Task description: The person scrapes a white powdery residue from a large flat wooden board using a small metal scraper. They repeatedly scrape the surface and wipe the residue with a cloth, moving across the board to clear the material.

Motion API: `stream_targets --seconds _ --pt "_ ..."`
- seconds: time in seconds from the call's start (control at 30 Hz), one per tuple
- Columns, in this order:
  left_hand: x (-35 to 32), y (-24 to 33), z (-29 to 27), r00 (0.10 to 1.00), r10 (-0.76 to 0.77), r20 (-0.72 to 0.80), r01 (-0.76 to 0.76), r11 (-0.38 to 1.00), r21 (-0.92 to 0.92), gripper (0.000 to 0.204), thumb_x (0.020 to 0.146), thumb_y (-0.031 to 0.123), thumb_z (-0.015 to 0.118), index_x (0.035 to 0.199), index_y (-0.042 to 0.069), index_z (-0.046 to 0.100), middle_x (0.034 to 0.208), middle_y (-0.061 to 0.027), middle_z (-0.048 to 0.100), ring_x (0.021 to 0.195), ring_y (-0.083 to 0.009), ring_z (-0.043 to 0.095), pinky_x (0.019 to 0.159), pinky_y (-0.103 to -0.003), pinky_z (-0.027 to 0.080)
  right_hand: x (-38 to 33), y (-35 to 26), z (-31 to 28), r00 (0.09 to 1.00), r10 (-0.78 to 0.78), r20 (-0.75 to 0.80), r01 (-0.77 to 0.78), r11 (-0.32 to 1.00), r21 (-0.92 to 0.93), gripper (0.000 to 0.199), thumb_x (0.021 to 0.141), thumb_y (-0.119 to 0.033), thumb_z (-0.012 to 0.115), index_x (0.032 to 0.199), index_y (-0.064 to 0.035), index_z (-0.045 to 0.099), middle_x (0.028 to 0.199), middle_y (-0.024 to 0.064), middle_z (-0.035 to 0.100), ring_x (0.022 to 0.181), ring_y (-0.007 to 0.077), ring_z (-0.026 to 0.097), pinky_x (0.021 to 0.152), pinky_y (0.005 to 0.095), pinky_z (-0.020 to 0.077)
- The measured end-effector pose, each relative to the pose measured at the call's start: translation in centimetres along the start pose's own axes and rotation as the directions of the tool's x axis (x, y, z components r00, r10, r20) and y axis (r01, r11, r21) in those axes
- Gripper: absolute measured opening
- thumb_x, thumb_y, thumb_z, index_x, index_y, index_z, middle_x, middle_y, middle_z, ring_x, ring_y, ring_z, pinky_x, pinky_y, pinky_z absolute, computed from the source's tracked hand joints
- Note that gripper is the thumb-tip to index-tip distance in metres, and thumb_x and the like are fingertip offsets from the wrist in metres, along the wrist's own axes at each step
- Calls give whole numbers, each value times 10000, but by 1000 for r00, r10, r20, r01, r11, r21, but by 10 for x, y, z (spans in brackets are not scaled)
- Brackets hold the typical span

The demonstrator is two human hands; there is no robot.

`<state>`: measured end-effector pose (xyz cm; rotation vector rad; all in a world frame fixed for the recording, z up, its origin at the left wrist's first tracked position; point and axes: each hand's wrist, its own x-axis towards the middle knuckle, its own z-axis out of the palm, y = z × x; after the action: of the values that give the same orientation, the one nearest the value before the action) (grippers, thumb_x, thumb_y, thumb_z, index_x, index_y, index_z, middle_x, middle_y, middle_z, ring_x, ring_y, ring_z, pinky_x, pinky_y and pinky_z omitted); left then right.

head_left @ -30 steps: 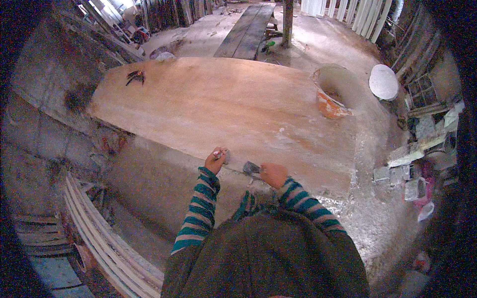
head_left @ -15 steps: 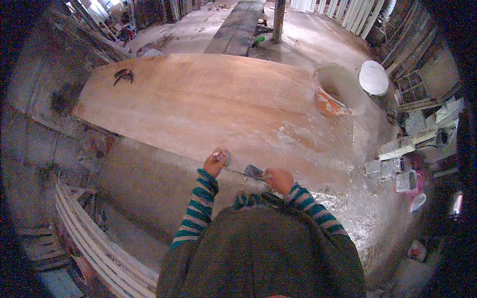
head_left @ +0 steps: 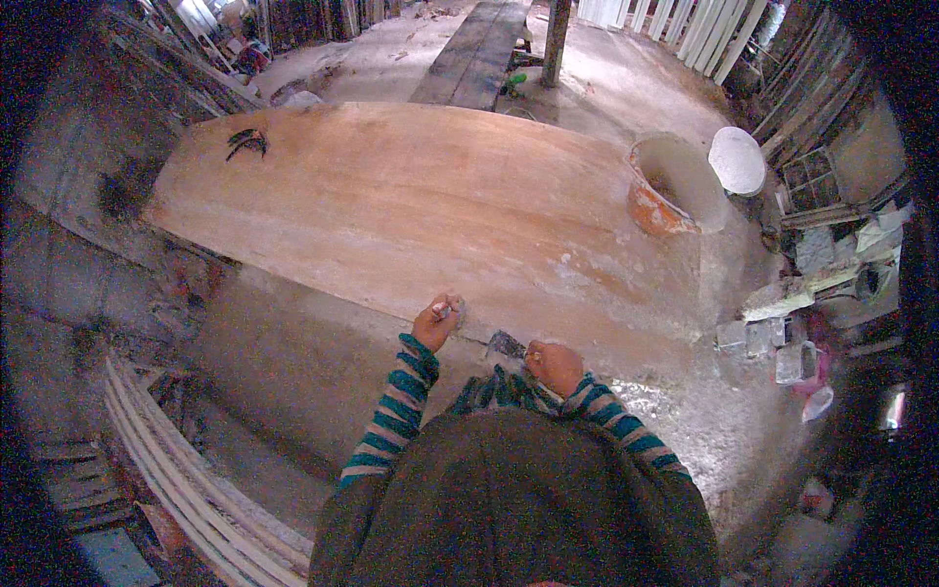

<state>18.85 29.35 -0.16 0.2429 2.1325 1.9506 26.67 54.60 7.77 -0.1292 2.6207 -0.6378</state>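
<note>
My right hand (head_left: 556, 368) is closed round the handle of a scraper. Its flat dark-grey blade (head_left: 507, 344) points left, over the near edge of a broad wooden board (head_left: 391, 186). To the left, my left hand (head_left: 437, 323) is closed at the same edge, with something small and pale showing between its fingers; its kind I cannot make out. A short gap separates the blade from my left hand. Both wrists wear green-and-grey striped sleeves. Whitish smears mark the board's right part.
An orange bucket (head_left: 661, 211) with a whitish inside stands at the board's right, beside a round white lid-like disc (head_left: 737, 161). A dark tangled thing (head_left: 246, 144) lies far left. Long strips (head_left: 186, 479) lie at lower left. A dark plank (head_left: 469, 59) and a post (head_left: 556, 44) are beyond.
My left hand has shifted slightly right in the picture and turned a little. The right hand and scraper have also moved slightly right and down. Both hands remain closed.
</note>
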Motion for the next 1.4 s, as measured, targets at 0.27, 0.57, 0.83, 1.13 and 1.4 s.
stream_targets --seconds 0.27,0.57,0.83,1.13,1.4 --pt "4 -5 -5 999 -8 43 10 999 -42 93 806 84 529 872 86 462 937 -11 543 872 -94 481 730 -259 417 29 -16 21 993 -20 -117 28 997 65 234 788 -341 546 894 -138 593 768 149 620 746 353 595 639 466 462" --pt "-6 19 79 984 146 98 -176 845 506 124 788 179 563 859 99 500 734 -148 570 717 -342 586 590 -392 449 -96 75 -12 869 271 -415 -92 910 403 248 788 -307 598 900 -86 611 779 147 627 691 274 612 621 346 464" --pt "6 -19 269 817 67 572 301 797 -523 125 843 118 523 948 51 530 875 -47 565 751 -129 546 643 -280 475 -181 113 -20 435 633 -641 -176 758 628 205 820 -218 614 906 -35 580 621 -11 466 564 77 378 497 243 307" --pt "-18 57 8 982 191 -7 -130 694 708 175 790 132 538 935 37 508 813 -157 594 711 -333 588 603 -403 471 -203 96 -19 446 685 -577 -178 699 692 163 813 -170 608 931 -58 599 628 -12 489 568 70 403 507 238 337" --pt "-34 23 135 966 150 209 -242 805 542 188 756 97 544 939 74 510 786 -193 540 745 -387 542 652 -419 439 -210 109 -8 506 655 -562 -267 738 620 222 810 -242 609 946 -66 601 711 64 589 625 168 540 557 301 417"
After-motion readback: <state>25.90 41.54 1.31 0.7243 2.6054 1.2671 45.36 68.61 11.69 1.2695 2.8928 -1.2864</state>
